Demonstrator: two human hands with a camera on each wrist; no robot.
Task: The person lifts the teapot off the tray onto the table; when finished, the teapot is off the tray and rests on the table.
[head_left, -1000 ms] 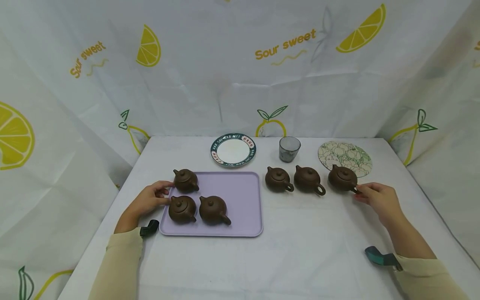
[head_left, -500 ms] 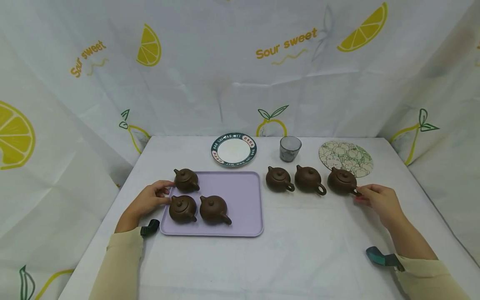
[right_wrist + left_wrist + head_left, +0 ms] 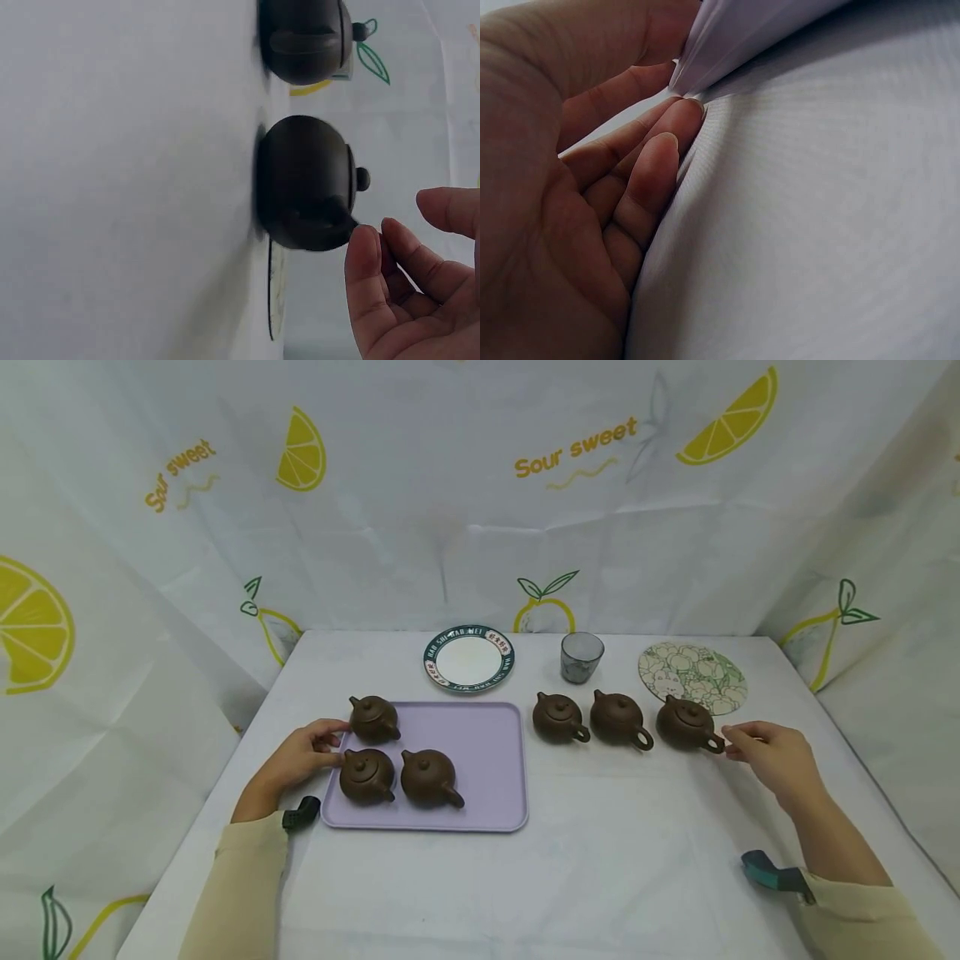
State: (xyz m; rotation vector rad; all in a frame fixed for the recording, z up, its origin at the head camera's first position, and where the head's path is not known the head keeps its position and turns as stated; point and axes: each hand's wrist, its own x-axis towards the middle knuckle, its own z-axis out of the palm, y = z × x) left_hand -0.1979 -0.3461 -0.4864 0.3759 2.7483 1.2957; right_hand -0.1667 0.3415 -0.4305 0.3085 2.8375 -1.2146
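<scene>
On a lilac tray [image 3: 487, 768] stand three brown teapots: one at the back left [image 3: 373, 720], one at the front left [image 3: 367, 777] and one at front centre [image 3: 428, 779]. My left hand [image 3: 298, 754] holds the tray's left rim; in the left wrist view the thumb and fingers [image 3: 654, 176] meet at its edge. Farther right, three more brown teapots stand in a row on the cloth: left [image 3: 557, 718], middle [image 3: 617, 720] and right [image 3: 684, 722]. My right hand [image 3: 778, 760] is beside the right teapot's handle, its thumb and fingers apart around nothing.
A green-rimmed plate [image 3: 469, 660] lies behind the tray. Behind the teapot row stands a grey glass tumbler [image 3: 581, 658]. A round patterned mat [image 3: 701, 672] lies at the back right, overlapped by the right teapot in the head view. White printed cloth [image 3: 420, 543] hangs behind the table.
My right hand has let go of the right teapot's handle and drawn back slightly to the right, its fingers spreading. That teapot now rests on the table. The left hand stays at the tray.
</scene>
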